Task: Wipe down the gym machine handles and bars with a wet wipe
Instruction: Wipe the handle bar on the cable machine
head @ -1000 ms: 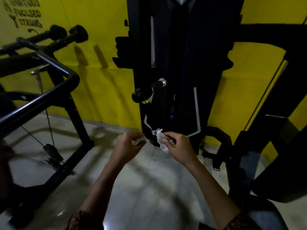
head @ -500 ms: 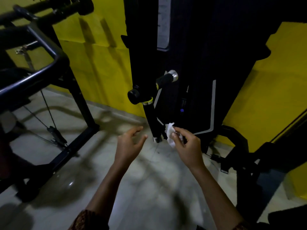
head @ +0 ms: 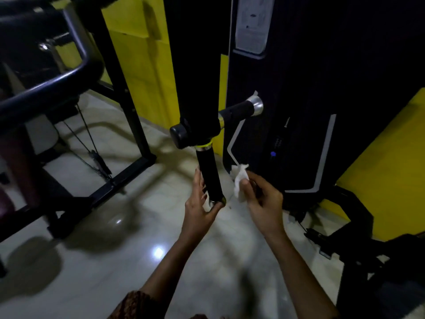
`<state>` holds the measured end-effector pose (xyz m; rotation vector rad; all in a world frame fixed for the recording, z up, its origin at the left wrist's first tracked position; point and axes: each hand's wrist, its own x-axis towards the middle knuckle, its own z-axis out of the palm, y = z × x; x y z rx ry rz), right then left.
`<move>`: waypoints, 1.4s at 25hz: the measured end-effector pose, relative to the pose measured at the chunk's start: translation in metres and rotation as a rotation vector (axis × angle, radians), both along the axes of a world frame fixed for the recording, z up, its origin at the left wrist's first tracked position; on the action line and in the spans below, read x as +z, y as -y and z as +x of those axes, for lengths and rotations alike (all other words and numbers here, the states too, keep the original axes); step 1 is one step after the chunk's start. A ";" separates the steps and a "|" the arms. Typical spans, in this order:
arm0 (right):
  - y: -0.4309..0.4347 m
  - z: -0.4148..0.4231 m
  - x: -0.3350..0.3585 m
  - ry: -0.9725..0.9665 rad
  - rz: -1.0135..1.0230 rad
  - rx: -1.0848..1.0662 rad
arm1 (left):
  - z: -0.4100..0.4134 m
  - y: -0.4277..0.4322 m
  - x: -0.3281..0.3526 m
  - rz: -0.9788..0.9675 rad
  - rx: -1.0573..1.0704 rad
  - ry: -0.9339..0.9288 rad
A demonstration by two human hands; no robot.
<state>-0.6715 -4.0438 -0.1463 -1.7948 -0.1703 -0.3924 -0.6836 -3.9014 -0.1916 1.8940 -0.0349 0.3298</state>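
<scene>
A black vertical handle (head: pixel 209 173) with a yellow ring at its top hangs from the dark gym machine (head: pixel 299 88). A second black handle (head: pixel 239 109) with a silver end cap sticks out to the right above it. My left hand (head: pixel 201 203) cups the lower end of the vertical handle, thumb under its tip and fingers loosely spread behind it. My right hand (head: pixel 262 201) is just right of the handle, apart from it, pinching a crumpled white wet wipe (head: pixel 239 180).
A black curved frame bar (head: pixel 57 79) of another machine with a cable (head: pixel 89 143) fills the left. Yellow wall (head: pixel 142 65) stands behind. Glossy tiled floor (head: pixel 138 249) lies below. Dark machine parts (head: pixel 379 261) sit at lower right.
The view has come closer to the machine. My left hand rose from open air to the bottom of the vertical handle. My right hand stays beside it with the wipe.
</scene>
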 end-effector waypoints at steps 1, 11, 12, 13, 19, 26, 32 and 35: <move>-0.006 0.009 0.008 0.029 0.005 0.033 | 0.002 0.001 -0.003 0.002 0.010 -0.001; -0.027 0.039 -0.021 0.078 -0.135 0.328 | -0.004 -0.016 -0.001 0.174 -0.011 0.116; -0.022 0.039 -0.028 0.073 -0.133 0.330 | -0.005 -0.023 0.005 0.240 0.035 0.188; -0.019 0.039 -0.031 0.082 -0.118 0.318 | -0.005 -0.030 0.013 0.300 0.102 0.265; -0.045 0.048 -0.005 0.159 0.097 0.197 | 0.020 -0.044 0.072 0.419 0.321 0.587; -0.012 0.011 -0.054 0.508 -0.406 0.212 | 0.040 -0.054 0.081 0.638 0.297 0.756; -0.049 0.038 -0.015 0.722 -0.552 0.203 | 0.045 -0.046 0.079 0.589 0.316 0.752; -0.035 0.041 -0.053 0.690 -0.630 0.283 | 0.045 -0.049 0.079 0.594 0.299 0.776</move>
